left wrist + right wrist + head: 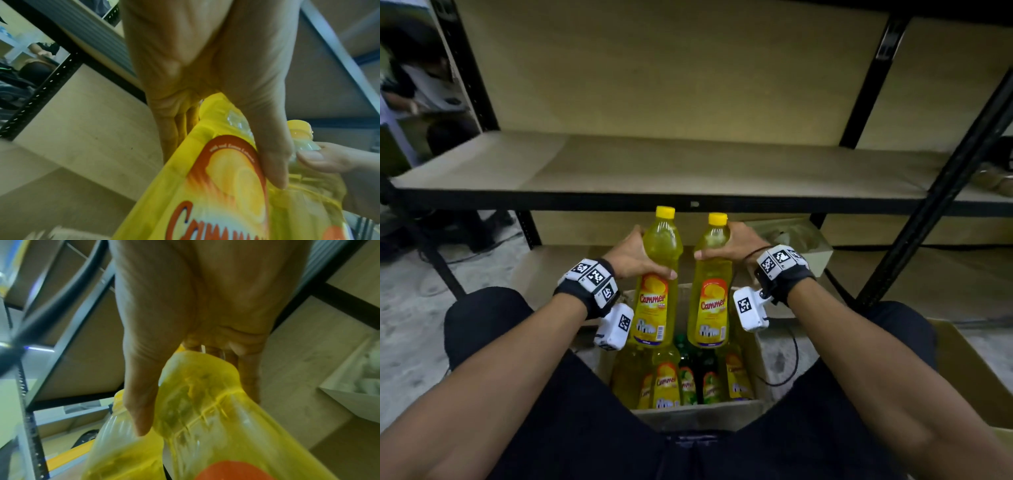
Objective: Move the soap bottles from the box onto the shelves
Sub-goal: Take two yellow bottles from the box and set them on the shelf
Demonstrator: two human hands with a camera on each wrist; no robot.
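In the centre of the head view the left hand [631, 255] gripped one yellow bottle [655, 287] around its shoulder, thumb across the front just above the label, fingers curled behind. Just to its right, the right hand [736, 245] gripped a second bottle [710, 291] at the same height, thumb on the front and fingers wrapped round the far side. Both bottles stood upright with yellow caps on top, side by side and a little apart, held above the open box [702, 416] at the lower centre of the frame. Inside the box more yellow bottles [666, 383] stood packed together with green ones [688, 380] between them. The shelf [688, 168] ran across the middle of the frame above the caps, its board bare where it showed; a lower shelf [893, 277] lay behind the hands. The left wrist view showed the thumb [271, 155] pressed on the orange-and-yellow label. The right wrist view showed that hand's thumb [141, 404] along the clear ribbed shoulder of its bottle.
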